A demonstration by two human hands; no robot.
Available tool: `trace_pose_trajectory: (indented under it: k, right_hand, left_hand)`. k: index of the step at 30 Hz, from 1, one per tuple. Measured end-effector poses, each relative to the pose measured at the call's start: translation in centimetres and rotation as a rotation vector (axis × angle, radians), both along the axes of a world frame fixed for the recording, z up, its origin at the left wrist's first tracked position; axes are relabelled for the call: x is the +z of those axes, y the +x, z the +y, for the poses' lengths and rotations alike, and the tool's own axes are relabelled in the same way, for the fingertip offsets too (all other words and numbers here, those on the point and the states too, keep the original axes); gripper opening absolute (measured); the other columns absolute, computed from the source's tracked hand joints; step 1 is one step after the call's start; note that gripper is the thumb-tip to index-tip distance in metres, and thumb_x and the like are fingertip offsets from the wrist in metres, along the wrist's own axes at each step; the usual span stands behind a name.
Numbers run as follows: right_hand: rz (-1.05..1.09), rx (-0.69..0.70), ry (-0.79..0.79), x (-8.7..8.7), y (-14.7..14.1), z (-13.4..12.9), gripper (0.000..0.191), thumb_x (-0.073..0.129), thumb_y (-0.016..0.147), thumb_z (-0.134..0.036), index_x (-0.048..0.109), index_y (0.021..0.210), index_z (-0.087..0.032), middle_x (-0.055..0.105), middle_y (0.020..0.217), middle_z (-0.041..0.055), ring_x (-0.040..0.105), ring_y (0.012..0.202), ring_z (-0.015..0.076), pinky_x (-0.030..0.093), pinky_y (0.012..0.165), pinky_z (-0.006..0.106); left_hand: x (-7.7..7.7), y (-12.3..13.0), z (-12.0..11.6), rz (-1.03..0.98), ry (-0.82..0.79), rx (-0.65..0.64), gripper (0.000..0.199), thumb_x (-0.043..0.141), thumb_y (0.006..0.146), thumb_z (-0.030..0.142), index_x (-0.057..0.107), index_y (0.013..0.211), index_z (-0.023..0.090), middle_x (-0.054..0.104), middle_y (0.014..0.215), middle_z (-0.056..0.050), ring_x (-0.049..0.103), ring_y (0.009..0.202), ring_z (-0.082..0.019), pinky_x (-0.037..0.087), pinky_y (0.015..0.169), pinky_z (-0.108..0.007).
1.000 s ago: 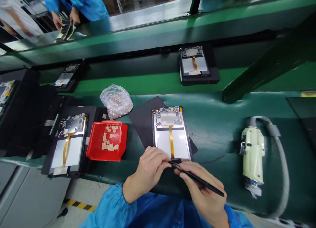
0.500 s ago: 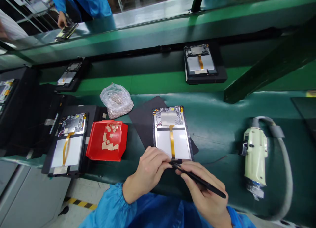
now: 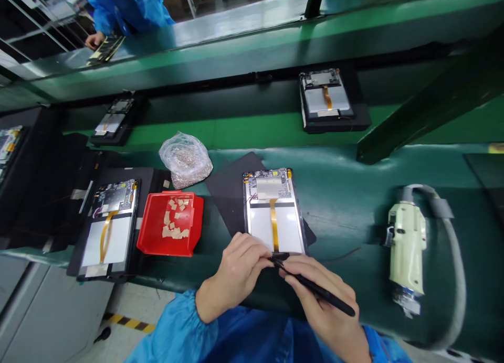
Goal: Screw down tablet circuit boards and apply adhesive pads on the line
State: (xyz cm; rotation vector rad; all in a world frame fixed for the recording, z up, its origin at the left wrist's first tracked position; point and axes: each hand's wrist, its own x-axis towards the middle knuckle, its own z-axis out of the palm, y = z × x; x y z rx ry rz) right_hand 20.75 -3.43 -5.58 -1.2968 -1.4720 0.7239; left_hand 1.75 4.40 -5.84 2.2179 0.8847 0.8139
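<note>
An opened tablet (image 3: 258, 224) lies in front of me, its circuit board at the far end and an orange ribbon cable (image 3: 274, 224) running down its middle. At its near edge my left hand (image 3: 242, 263) is closed in a pinch; what is between the fingertips is too small to make out. My right hand (image 3: 325, 305) grips black tweezers (image 3: 321, 289) like a pen. Their tips meet the near edge of the tablet, right beside my left fingertips. Beneath the tablet is a dark grey sheet (image 3: 224, 195), turned at an angle.
To the left are a red bin (image 3: 145, 237) with small beige pieces, a clear plastic bag (image 3: 185, 158) and another opened tablet (image 3: 108, 239). A pale green handheld tool (image 3: 407, 247) with a grey hose lies right. Beyond, a green belt (image 3: 236, 129) carries more tablets; a co-worker's hand (image 3: 94, 40) shows across it.
The tablets on the belt have shifted a little to the right. My right hand and the tweezers have moved slightly left; my left hand stays put. The co-worker's hand has moved.
</note>
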Motion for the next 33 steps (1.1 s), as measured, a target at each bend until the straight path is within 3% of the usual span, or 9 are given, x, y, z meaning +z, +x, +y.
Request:
trace_pose_trajectory:
  k: [7,13,28,33]
  right_hand:
    - [0.016,0.085,-0.026,0.49,0.53,0.74,0.016,0.065,0.092,-0.009,0.071,0.101,-0.022,0.076,0.092,0.0044,0.074,0.09,0.019,0.061,0.084,0.029]
    - [0.075,0.008,-0.033,-0.25,0.51,0.17,0.022,0.067,0.09,-0.007,0.07,0.106,-0.022,0.077,0.091,0.0055,0.074,0.089,0.0203,0.062,0.082,0.03]
    - [0.077,-0.029,-0.028,-0.2,0.17,0.54,0.022,0.068,0.089,-0.008,0.071,0.106,-0.022,0.078,0.093,0.0047,0.076,0.086,0.0184,0.062,0.081,0.026]
    - [0.05,0.016,-0.05,0.4,0.25,1.02,0.017,0.066,0.091,-0.009,0.07,0.103,-0.022,0.076,0.092,0.0047,0.075,0.086,0.0183,0.062,0.081,0.027]
  left_hand:
    - [-0.12,-0.23,-0.11,0.021,0.014,-0.032,0.008,0.057,0.098,0.011,0.064,0.098,0.016,0.071,0.091,-0.008,0.064,0.086,-0.019,0.048,0.078,-0.033]
    - [-0.27,-0.11,-0.17,0.001,-0.002,-0.002,0.006,0.059,0.099,0.015,0.064,0.097,0.017,0.072,0.089,-0.006,0.065,0.084,-0.018,0.048,0.077,-0.033]
    - [-0.28,-0.16,-0.24,-0.004,0.006,-0.007,0.006,0.058,0.099,0.014,0.063,0.098,0.017,0.071,0.089,-0.007,0.064,0.084,-0.019,0.047,0.076,-0.034]
    - [-0.5,-0.32,-0.29,0.017,0.029,-0.024,0.007,0.056,0.099,0.012,0.062,0.101,0.016,0.07,0.091,-0.008,0.063,0.086,-0.019,0.048,0.078,-0.034]
